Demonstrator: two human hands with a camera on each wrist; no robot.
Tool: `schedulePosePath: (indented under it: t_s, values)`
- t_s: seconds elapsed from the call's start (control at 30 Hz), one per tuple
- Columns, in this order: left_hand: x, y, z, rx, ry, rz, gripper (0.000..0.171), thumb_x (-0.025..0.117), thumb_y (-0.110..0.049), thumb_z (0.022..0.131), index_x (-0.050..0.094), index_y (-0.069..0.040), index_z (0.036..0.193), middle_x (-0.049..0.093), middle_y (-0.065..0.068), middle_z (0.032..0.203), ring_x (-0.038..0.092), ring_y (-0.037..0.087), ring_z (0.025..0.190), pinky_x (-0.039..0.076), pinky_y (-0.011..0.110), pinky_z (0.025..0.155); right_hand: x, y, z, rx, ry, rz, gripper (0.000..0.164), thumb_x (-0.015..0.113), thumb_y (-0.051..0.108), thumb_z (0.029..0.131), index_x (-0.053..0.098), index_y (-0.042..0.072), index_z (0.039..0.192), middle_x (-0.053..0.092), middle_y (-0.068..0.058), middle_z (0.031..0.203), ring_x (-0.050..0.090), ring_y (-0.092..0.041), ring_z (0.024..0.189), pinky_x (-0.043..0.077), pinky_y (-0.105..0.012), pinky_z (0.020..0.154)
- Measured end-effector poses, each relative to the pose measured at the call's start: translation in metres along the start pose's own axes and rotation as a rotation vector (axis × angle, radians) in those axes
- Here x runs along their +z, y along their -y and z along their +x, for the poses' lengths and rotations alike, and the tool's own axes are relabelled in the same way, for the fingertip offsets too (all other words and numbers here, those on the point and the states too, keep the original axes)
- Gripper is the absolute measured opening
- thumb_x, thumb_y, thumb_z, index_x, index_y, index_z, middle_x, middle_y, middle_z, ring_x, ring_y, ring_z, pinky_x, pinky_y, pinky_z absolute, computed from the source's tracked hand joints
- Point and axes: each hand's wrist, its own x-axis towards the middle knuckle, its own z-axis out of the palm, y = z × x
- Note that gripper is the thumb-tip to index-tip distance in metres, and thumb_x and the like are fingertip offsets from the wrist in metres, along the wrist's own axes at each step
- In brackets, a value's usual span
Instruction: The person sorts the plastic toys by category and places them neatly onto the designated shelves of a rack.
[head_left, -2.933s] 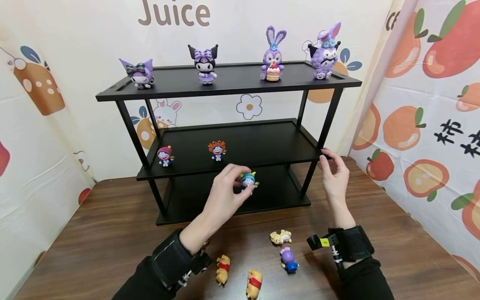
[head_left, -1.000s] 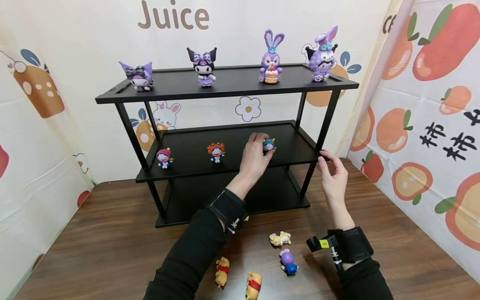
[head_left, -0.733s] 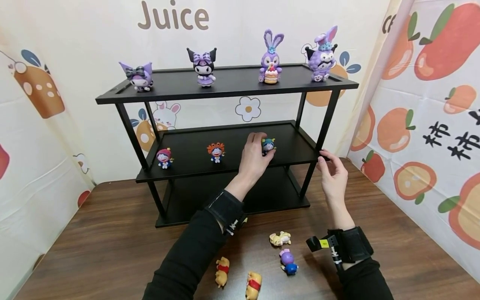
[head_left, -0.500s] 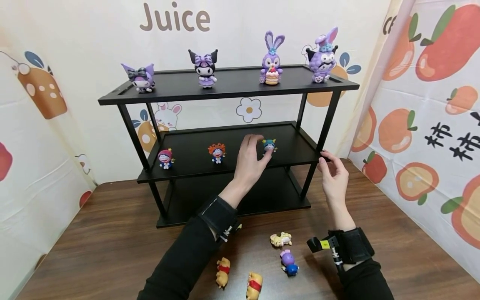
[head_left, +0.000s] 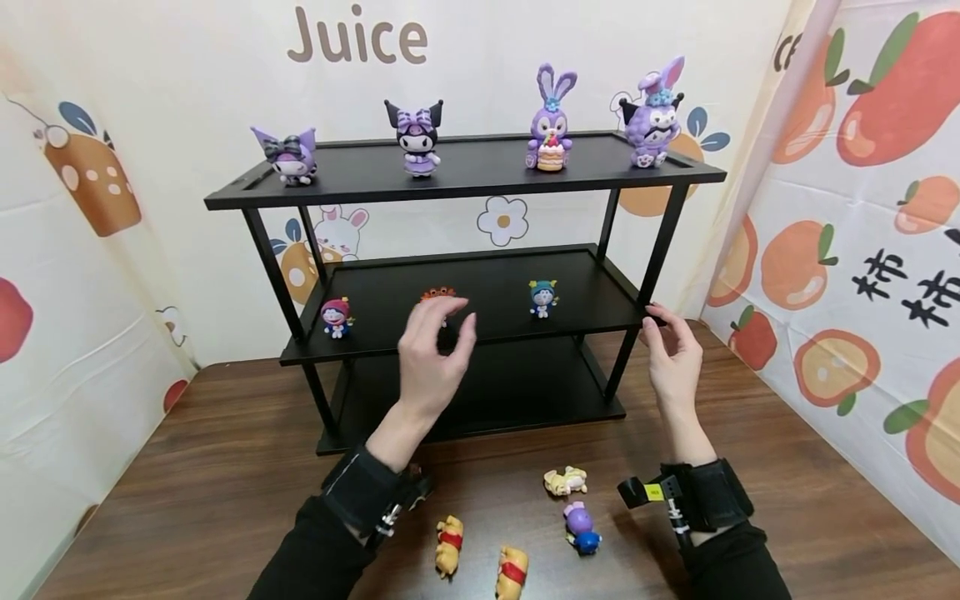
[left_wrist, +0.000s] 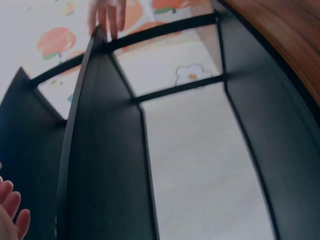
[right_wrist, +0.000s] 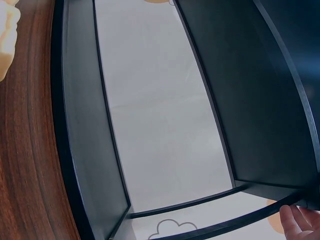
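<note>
My left hand (head_left: 433,358) is in front of the middle shelf, thumb and fingers apart and holding nothing; it partly covers a figurine with an orange crab-like hat (head_left: 438,293). A small figurine in a teal hat (head_left: 542,299) stands upright at the right of that shelf, apart from the hand. Toward the left end stands a figurine in a pink hat (head_left: 336,317). My right hand (head_left: 674,358) pinches the right front corner of the black three-tier display rack (head_left: 480,331); its fingertips (right_wrist: 287,214) also show at that corner in the right wrist view.
Four purple figurines line the top shelf, among them a rabbit with a cake (head_left: 550,133). On the wooden table (head_left: 225,483) lie two yellow bear figurines (head_left: 449,546) in red, a cream figurine (head_left: 566,481) and a purple-and-blue one (head_left: 581,528). Printed cloth hangs behind.
My left hand carried the teal-hatted figurine up to the middle shelf, let it go standing there, and drew back to the left. The right hand stays at the rack's corner.
</note>
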Motion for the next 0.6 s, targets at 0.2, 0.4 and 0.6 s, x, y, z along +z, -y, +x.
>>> schedulePosePath:
  t_s: [0.2, 0.4, 0.6]
  values:
    - [-0.033, 0.010, -0.011, -0.062, -0.152, 0.086, 0.015, 0.062, -0.006, 0.079, 0.064, 0.002, 0.091, 0.061, 0.013, 0.092, 0.053, 0.026, 0.089, 0.035, 0.038, 0.081, -0.001, 0.000, 0.000, 0.000, -0.005, -0.020, 0.026, 0.053, -0.003, 0.085, 0.051, -0.019, 0.105, 0.053, -0.024, 0.110, 0.058, -0.009, 0.073, 0.046, -0.015, 0.068]
    - [-0.064, 0.008, -0.009, -0.133, -0.361, 0.208, 0.014, 0.063, -0.002, 0.075, 0.064, 0.006, 0.086, 0.060, 0.019, 0.091, 0.052, 0.029, 0.091, 0.031, 0.037, 0.084, 0.000, -0.001, 0.000, -0.001, -0.003, -0.020, 0.026, 0.053, -0.004, 0.085, 0.051, -0.019, 0.105, 0.054, -0.021, 0.110, 0.058, -0.011, 0.074, 0.046, -0.016, 0.068]
    - [-0.092, 0.004, -0.001, -0.238, -0.516, 0.287, 0.015, 0.059, 0.003, 0.076, 0.060, 0.012, 0.088, 0.054, 0.025, 0.097, 0.047, 0.027, 0.099, 0.030, 0.031, 0.087, 0.000, -0.001, 0.000, 0.012, -0.013, -0.040, 0.026, 0.054, -0.002, 0.085, 0.052, -0.018, 0.105, 0.054, -0.020, 0.110, 0.057, -0.010, 0.074, 0.046, -0.015, 0.068]
